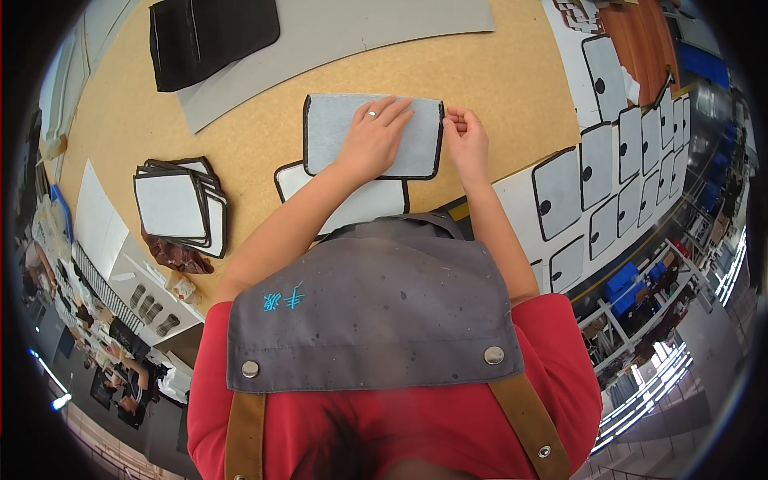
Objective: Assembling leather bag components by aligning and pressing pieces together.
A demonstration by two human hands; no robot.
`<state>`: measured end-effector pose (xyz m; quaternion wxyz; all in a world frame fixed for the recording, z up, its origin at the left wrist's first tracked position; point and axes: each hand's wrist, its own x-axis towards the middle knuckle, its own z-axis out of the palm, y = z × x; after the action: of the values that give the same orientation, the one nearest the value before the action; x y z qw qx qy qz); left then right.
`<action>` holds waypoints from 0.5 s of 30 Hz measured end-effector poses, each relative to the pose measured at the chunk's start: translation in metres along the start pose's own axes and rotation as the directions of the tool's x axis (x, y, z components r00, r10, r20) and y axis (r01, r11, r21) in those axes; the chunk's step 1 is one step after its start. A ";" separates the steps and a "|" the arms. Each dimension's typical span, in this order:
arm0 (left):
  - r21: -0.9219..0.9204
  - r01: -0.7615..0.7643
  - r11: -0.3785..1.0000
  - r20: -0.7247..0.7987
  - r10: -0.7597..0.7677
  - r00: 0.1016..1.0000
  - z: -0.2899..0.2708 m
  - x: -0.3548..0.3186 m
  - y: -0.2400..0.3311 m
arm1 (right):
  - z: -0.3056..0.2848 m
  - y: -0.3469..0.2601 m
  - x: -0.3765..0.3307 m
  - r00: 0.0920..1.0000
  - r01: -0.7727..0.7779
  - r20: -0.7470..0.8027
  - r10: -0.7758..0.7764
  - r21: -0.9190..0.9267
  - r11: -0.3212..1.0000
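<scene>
A grey rectangular panel with a black edge [328, 132] lies on the wooden table [496, 80], overlapping a white black-edged panel [368, 204] nearer to me. My left hand [374, 132] presses flat on the grey panel, fingers spread, a ring on one finger. My right hand [466, 138] pinches the panel's right edge with bent fingers.
A stack of white black-edged panels [172, 204] sits to the left over a brown piece. Black fabric [210, 36] and a long grey sheet [344, 36] lie at the far side. Rows of white panels with black dots [616, 168] cover the right. Other people work at lower left.
</scene>
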<state>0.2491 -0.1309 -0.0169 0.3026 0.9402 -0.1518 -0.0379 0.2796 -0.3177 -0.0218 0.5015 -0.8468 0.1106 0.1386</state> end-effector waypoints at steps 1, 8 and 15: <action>0.052 -0.026 0.998 0.017 0.025 1.000 0.004 0.004 0.002 | 0.000 -0.001 0.000 1.000 -0.005 0.016 0.005 0.001 1.000; 0.199 -0.019 0.980 0.070 0.005 0.998 0.012 0.009 0.008 | 0.008 -0.003 0.002 0.999 0.012 -0.030 -0.011 0.030 0.999; 0.095 0.053 0.994 0.005 -0.054 0.999 0.007 0.027 0.009 | 0.017 -0.006 0.005 1.000 0.006 -0.027 -0.008 -0.093 0.996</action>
<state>0.2710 -0.1497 -0.0172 0.2560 0.9570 -0.1293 -0.0425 0.2838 -0.3007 -0.0266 0.4606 -0.8714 0.1079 0.1303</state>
